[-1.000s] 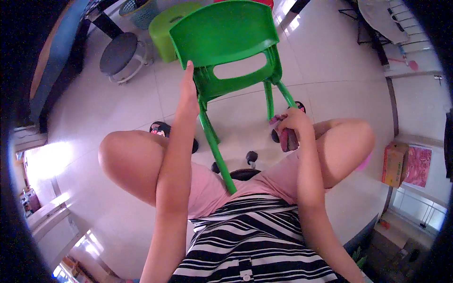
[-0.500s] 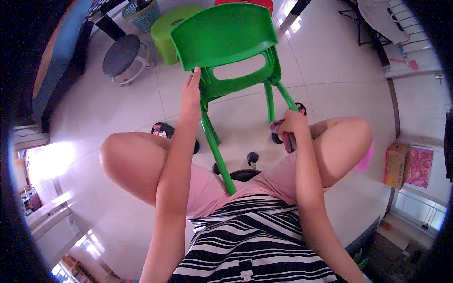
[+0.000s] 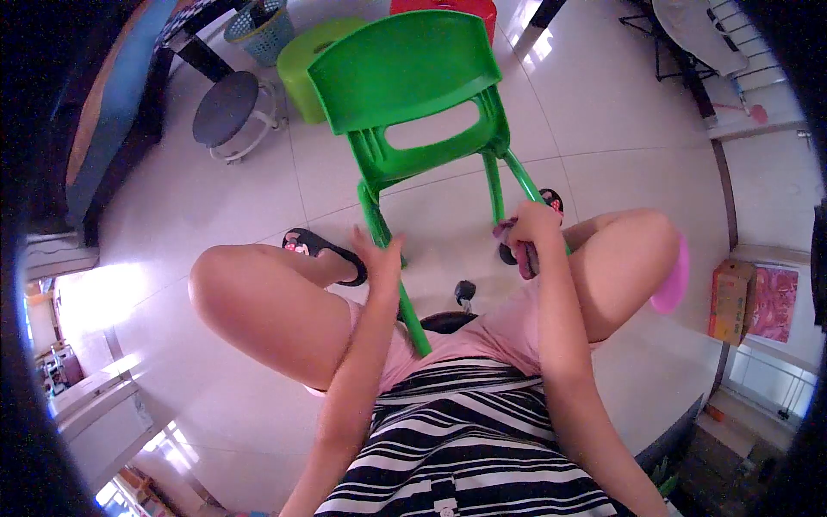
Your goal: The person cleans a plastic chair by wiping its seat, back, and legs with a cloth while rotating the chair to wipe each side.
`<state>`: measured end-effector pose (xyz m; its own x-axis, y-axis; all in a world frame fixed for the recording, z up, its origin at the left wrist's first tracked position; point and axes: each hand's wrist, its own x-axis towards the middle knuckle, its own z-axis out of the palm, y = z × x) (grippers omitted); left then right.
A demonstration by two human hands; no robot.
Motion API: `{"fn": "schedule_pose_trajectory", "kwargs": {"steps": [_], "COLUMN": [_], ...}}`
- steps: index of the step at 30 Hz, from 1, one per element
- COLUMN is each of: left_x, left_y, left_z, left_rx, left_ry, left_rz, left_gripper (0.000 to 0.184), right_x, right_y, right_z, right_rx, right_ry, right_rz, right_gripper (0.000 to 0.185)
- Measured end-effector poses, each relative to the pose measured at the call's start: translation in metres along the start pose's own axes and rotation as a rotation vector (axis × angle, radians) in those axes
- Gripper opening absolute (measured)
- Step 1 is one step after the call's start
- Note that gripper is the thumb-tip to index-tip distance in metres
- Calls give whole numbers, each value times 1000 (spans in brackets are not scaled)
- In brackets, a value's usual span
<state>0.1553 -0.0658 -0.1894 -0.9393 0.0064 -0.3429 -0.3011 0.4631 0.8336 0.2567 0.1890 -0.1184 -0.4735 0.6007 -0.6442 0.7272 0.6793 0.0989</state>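
Both hands work at the frame's middle: the left hand (image 3: 379, 252) lies over a leg (image 3: 407, 317) of the green chair (image 3: 409, 73), its grip impossible to tell; the right hand (image 3: 537, 226) is closed on a crumpled, dark-pink cloth (image 3: 527, 260). The chair's backrest stands upper centre, above both hands. A loose left hold could let the chair swing; slack right fingers might drop the cloth, bunched just below them.
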Motion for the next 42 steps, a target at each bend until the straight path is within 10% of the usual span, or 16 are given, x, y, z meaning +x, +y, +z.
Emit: {"fn": "schedule_pose_trajectory", "kwargs": {"steps": [4,16,27,42], "left_x": [-33,15,75,61], "left_y": [12,4,4,15], "left_z": [-22,-25,-31,-46], "left_rx": [-294,-320,-229,-48], "left_ry": [-314,-370,-451,-504], "left_rz": [-354,-370,-479,-569], "left_gripper": [52,45,18,26], "right_x": [-3,8,14,11], "right_y": [1,10,11,9], "right_z": [2,-31,-30,-3], "right_rx": [19,680,685,663], "right_ry": [60,11,-69,-81], "right_rz": [0,-411,-539,-533], "right_gripper": [37,36,42,50]}}
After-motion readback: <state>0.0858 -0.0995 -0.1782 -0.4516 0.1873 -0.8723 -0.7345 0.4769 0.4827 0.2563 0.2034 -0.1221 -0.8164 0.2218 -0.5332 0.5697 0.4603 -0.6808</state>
